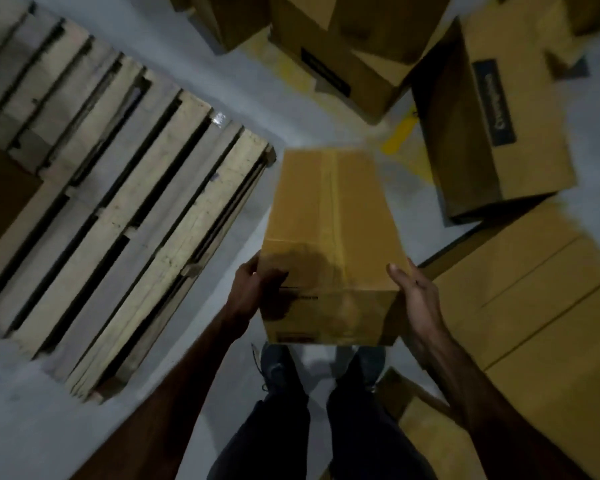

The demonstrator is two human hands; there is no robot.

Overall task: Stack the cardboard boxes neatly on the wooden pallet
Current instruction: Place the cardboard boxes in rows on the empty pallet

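Observation:
I hold a taped brown cardboard box [329, 233] in front of me, above the grey floor. My left hand [253, 292] grips its near left edge, with the fingers curled over the corner. Flat against the near right side presses my right hand [416, 299], fingers straight. The wooden pallet [125, 209] lies on the floor to the left, its slats bare near me. A dark brown box corner [0, 199] shows on the pallet at the far left edge.
Several cardboard boxes lie on the floor at the back and right: one with a dark label [499, 116], others behind it [326, 46], and flat ones [534, 306] at right. My feet [323, 368] stand below the held box. A yellow floor mark [399, 133] lies ahead.

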